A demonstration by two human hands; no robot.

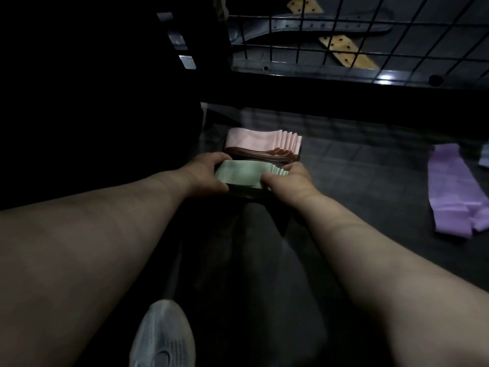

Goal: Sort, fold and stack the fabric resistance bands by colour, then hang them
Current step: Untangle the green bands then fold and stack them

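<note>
Both hands hold the green stack (240, 172) of folded bands at its two ends. The left hand (205, 172) curls round the left end, thumb along the far edge. The right hand (288, 178) pinches the right end, where the folded edges fan out. The fingers of both are closed on the fabric and hold nothing else. The stack sits low, just in front of the pink stack (262, 145), on a dark support too dim to make out. Loose purple bands (452, 192) lie on the floor, well apart toward the right edge of the view.

This looks like the stacking step: the green pile is being squared up or set beside the pink. Next, the fanned edges probably need pressing flush. The purple bands are not yet folded, and nothing hangs on the wire grid (370, 35).
</note>
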